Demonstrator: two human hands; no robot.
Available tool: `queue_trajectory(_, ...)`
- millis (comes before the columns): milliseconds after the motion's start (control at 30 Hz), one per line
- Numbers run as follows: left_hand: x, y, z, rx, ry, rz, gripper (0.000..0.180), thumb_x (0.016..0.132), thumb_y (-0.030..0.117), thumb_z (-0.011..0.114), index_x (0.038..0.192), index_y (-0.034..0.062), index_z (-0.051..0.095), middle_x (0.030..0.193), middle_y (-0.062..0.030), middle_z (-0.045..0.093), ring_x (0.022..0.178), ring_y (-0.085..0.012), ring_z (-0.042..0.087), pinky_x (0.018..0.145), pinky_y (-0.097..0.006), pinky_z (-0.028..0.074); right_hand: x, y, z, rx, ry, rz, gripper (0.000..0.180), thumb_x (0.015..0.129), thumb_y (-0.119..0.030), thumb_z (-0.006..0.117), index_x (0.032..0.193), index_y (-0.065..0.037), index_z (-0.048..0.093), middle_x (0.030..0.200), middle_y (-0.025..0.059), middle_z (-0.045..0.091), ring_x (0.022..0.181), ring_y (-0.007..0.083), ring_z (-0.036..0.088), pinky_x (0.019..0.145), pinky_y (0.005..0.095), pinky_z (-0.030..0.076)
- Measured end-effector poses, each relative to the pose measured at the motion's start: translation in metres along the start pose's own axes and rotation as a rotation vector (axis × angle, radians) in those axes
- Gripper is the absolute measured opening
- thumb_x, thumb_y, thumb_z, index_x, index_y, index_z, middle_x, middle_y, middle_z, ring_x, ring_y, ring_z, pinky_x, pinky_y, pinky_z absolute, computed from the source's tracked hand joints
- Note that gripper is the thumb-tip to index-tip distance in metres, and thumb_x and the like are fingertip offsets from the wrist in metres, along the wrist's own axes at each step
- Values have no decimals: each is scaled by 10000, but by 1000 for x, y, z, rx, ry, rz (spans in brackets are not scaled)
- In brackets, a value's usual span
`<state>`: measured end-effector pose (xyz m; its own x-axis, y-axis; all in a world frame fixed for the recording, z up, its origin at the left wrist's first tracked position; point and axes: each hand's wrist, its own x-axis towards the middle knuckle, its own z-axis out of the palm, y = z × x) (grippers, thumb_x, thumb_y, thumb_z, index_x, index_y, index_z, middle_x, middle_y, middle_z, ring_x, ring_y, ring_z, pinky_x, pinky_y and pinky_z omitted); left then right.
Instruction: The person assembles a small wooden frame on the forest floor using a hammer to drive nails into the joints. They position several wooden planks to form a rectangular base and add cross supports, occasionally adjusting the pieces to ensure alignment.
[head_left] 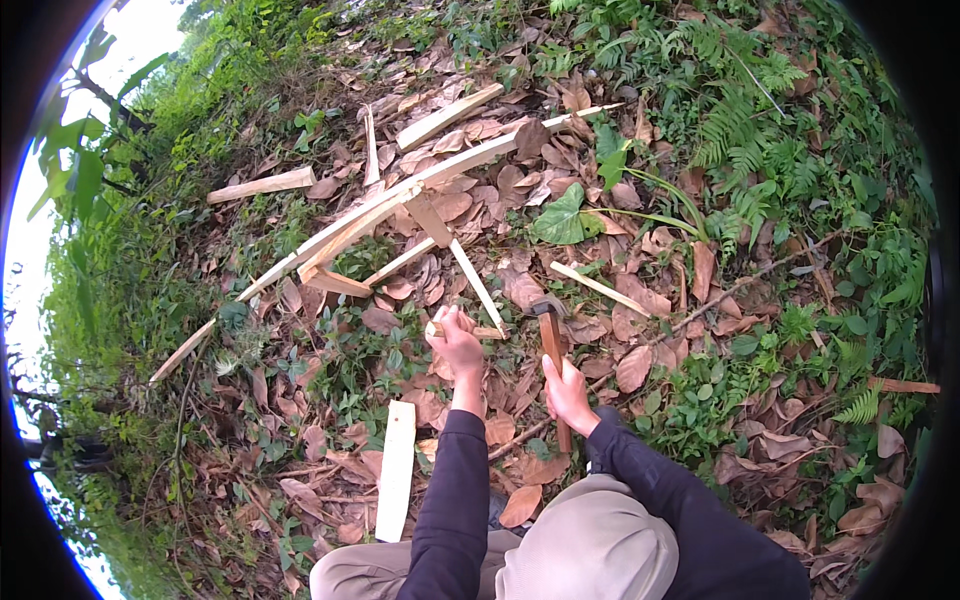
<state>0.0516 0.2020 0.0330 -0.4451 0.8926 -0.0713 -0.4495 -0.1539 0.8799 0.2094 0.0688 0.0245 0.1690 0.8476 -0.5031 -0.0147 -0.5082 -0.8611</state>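
Note:
My right hand (569, 395) is wrapped around the wooden handle of a hammer (551, 335), its dark metal head pointing away from me. To its left, my left hand (458, 345) is closed on a short wooden stick (489, 333), which pokes out on both sides of the fingers. The stick's right end meets the lower end of a thin slanting strip (474, 278); whether they are joined I cannot tell. That strip runs up to a short wooden block (429, 219) under a long wooden beam (370, 208), which lies diagonally across the ground beyond my hands.
Loose wood lies around: a wide pale board (396, 470) by my left forearm, a thin strip (600, 289) right of the hammer, and pieces (262, 185) (450, 116) beyond the beam. Brown leaves, a broad-leaved plant (562, 217) and ferns (735, 130) cover the ground.

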Motion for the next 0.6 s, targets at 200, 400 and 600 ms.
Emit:
queue_trajectory(200,26,46,22,28,88,17,353,957,65,521,645,130,368,504,65,329,415,-50,259,412,-264,219,22,-3,10,-55,104,-243,308,942,-268,720,945,-4,563,709,60,664,577,117,659,508,268,532)
queue_trajectory(400,67,104,59,186,44,-142,265,966,114,515,707,77,474,506,48,334,372,-72,297,366,-270,267,42,-27,17,30,80,-383,349,827,-49,692,1151,47,606,1147,149,726,919,165,714,769,303,582)
queue_trajectory(600,128,156,109,315,-214,-408,237,970,231,518,763,116,510,517,70,273,397,-77,252,397,-279,267,37,-56,11,73,21,-535,409,794,-79,758,1168,11,619,1181,127,721,871,149,675,782,308,558)
